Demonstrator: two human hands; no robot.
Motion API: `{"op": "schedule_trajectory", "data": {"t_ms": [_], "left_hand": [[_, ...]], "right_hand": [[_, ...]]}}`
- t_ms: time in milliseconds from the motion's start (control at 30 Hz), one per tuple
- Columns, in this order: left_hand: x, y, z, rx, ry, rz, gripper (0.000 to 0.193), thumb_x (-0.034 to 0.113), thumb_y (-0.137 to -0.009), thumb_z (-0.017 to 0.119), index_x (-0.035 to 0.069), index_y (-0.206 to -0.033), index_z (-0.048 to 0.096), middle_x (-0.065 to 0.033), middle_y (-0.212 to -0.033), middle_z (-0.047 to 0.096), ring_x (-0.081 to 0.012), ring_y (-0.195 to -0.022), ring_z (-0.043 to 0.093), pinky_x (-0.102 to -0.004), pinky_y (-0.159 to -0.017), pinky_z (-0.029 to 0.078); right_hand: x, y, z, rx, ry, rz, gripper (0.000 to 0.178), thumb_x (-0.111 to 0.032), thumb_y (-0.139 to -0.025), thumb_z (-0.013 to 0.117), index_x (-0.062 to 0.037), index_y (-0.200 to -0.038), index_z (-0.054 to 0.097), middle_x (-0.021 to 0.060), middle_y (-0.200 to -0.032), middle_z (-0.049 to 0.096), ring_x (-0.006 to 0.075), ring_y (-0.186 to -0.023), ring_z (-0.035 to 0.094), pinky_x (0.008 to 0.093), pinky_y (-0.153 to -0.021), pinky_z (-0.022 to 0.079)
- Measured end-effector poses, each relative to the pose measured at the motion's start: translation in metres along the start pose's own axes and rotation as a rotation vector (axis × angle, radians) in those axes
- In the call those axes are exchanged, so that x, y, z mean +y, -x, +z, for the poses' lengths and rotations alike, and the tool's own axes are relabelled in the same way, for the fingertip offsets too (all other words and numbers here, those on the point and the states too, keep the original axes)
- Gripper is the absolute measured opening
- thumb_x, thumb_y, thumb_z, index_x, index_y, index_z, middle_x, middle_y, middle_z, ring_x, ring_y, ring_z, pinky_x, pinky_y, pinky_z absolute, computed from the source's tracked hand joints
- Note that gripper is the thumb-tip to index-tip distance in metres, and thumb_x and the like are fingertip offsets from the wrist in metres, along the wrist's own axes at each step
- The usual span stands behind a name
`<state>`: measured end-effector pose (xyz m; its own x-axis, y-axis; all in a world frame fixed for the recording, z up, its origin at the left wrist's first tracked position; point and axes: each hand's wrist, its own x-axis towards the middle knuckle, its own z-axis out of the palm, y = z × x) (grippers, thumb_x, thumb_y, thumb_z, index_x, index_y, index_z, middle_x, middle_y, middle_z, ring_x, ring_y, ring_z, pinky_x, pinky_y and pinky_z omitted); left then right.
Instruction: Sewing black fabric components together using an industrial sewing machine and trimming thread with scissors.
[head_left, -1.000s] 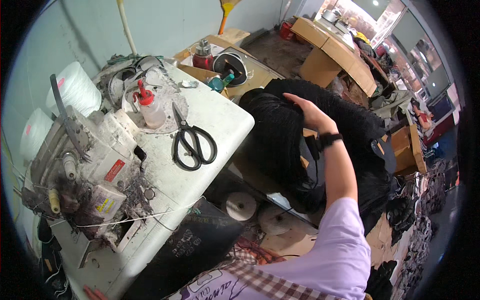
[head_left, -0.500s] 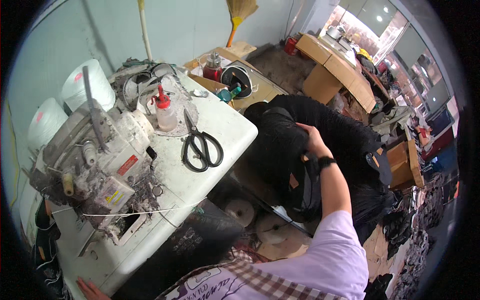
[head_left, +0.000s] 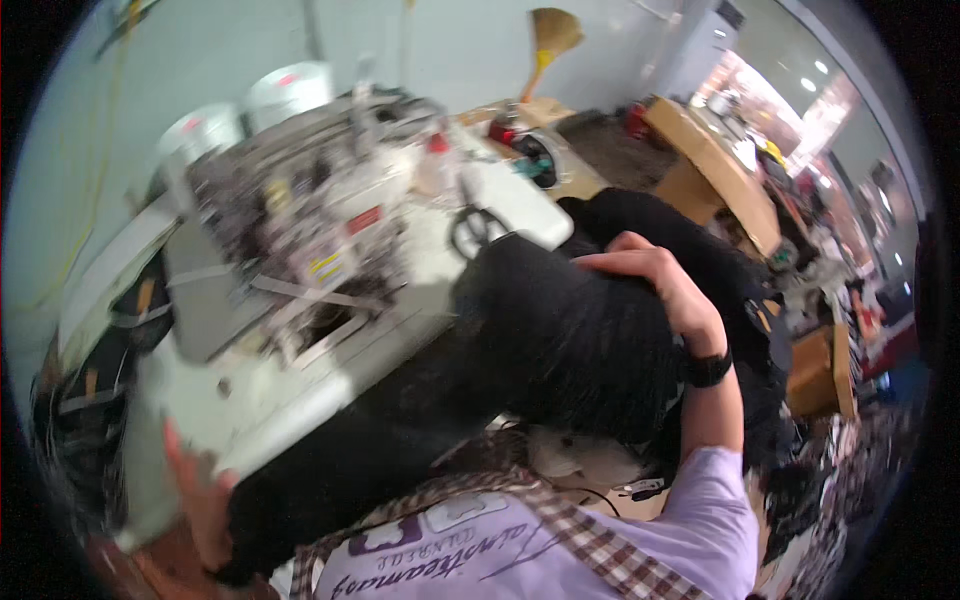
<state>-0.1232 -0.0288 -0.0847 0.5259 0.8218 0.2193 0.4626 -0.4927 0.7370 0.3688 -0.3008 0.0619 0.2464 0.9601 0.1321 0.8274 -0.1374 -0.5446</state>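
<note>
My right hand (head_left: pixel 665 285), a dark band at its wrist, curls over a thick bundle of black fabric (head_left: pixel 570 340) and grips it from above. The bundle lies across my front, its left end over the edge of the white machine table (head_left: pixel 270 430). Scissors with black handles (head_left: pixel 478 232) lie on the tabletop, partly covered by that end. Down at the table's near left edge is my left hand (head_left: pixel 200 495), somewhat blurred, its fingers apart and nothing in them. A lint-covered sewing machine (head_left: pixel 310 215) stands on the table.
Two white thread cones (head_left: pixel 290 95) stand behind the machine, near a red-topped bottle (head_left: pixel 436 165). More black fabric (head_left: pixel 740 350) is heaped at the right, beside a cardboard box (head_left: pixel 820 370). Dark pieces with tan tags (head_left: pixel 140 300) hang at the table's left.
My right hand has pulled the black bundle from the heap toward me and the table, partly covering the scissors. My left hand has lifted its fingers at the table edge. The view has shifted.
</note>
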Motion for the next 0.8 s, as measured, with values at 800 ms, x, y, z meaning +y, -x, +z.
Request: {"op": "schedule_trajectory", "data": {"t_ms": [800], "left_hand": [[0.026, 0.108, 0.018, 0.002, 0.013, -0.081, 0.127, 0.030, -0.040, 0.095, -0.005, -0.139, 0.023, -0.0227, -0.124, 0.053, -0.0348, -0.113, 0.056, -0.0400, -0.095, 0.047]], "right_hand": [[-0.167, -0.062, 0.239, -1.001, -0.743, -0.502, 0.058, -0.032, -0.086, 0.067, 0.0006, -0.129, 0.046, 0.0162, -0.127, 0.054, 0.0268, -0.118, 0.049, 0.0362, -0.103, 0.036]]}}
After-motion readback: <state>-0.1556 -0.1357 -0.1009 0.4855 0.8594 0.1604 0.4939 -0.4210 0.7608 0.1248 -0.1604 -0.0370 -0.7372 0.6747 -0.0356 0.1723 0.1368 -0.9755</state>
